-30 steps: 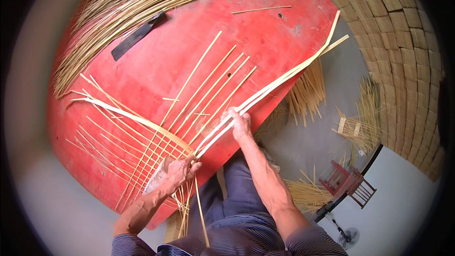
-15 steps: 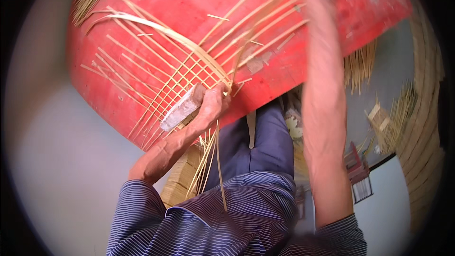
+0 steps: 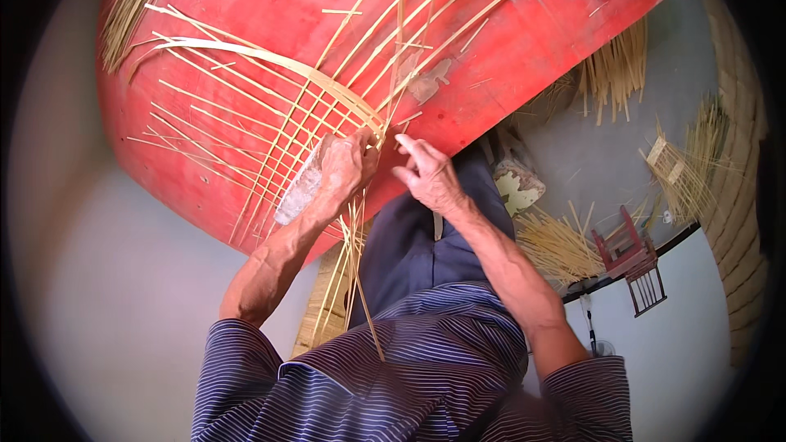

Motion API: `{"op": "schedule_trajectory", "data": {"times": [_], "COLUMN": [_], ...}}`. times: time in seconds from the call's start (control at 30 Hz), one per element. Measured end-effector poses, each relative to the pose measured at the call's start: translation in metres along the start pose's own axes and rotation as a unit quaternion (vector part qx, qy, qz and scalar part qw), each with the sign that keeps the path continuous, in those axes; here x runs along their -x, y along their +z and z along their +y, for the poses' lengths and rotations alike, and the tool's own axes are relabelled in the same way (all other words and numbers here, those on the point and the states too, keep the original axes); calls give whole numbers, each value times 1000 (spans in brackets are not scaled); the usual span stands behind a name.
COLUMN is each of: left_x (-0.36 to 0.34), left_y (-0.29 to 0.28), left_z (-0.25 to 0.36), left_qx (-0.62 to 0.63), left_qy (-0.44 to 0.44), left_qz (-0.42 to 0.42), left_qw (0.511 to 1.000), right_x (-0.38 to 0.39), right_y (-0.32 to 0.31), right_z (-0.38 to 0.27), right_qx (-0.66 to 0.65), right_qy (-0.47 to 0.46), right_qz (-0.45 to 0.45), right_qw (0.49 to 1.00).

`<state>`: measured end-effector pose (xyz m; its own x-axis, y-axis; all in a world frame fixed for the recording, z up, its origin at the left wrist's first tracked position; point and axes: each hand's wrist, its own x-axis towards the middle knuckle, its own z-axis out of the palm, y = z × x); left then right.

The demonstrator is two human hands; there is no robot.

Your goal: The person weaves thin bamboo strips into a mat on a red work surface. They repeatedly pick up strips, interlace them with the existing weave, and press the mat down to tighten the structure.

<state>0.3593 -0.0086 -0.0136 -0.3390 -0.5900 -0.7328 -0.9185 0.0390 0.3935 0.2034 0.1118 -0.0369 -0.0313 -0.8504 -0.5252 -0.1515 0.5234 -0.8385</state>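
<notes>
My left hand (image 3: pixel 345 167) is closed at the near corner of a lattice of woven bamboo strips (image 3: pixel 304 124), pinching strips there. Beneath its wrist side lies a rough whitish block (image 3: pixel 300 190), resting on the weave. My right hand (image 3: pixel 432 178) is just right of that corner, thumb and fingers apart, with nothing visible in it. A wide pale bamboo band (image 3: pixel 274 57) curves along the weave's upper edge toward the left hand. Long loose strip ends (image 3: pixel 458 20) fan out to the upper right, and others (image 3: pixel 352 254) hang down over my lap.
The red board (image 3: pixel 508 74) slopes under the weave. A bundle of thin strips (image 3: pixel 135 12) lies at its far left. On the floor to the right are strip piles (image 3: pixel 565 245), a small dark red chair (image 3: pixel 629 250) and a woven piece (image 3: pixel 671 160). Strips (image 3: pixel 618 65) stick out beyond the board's right edge.
My right hand has come down from the board's far upper right to beside the near corner of the weave. My left hand remains at that corner.
</notes>
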Motion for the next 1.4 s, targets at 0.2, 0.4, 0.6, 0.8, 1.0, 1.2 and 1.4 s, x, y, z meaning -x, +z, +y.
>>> {"op": "schedule_trajectory", "data": {"times": [0.2, 0.4, 0.6, 0.8, 1.0, 1.2, 1.4], "left_x": [-1, -1, 2, -10, -34, -26, -29], "left_y": [-7, -6, -21, -32, -46, -45, -48], "left_z": [12, 10, 23, 60, 34, -4, -3], "left_qx": [-47, -24, -91, -364, -498, -425, -264], "left_qy": [18, 13, 76, 377, 350, 296, 153], "left_qz": [-23, -41, -49, 20, -23, 2, -42], "left_qw": [998, 999, 992, 851, 793, 855, 951], "right_x": [-17, -19, -19, -22, -20, -18, -15], "right_y": [46, 56, 57, 65, 54, 54, 45], "right_z": [16, 20, 21, 30, 21, 24, 20], "right_qx": [-20, -47, -41, 0, -12, 2, 57], "right_qy": [-61, -63, -55, -107, -90, -90, -88], "right_qz": [101, 163, 137, 155, 150, 142, 151], "right_qw": [993, 983, 988, 982, 984, 986, 983]}}
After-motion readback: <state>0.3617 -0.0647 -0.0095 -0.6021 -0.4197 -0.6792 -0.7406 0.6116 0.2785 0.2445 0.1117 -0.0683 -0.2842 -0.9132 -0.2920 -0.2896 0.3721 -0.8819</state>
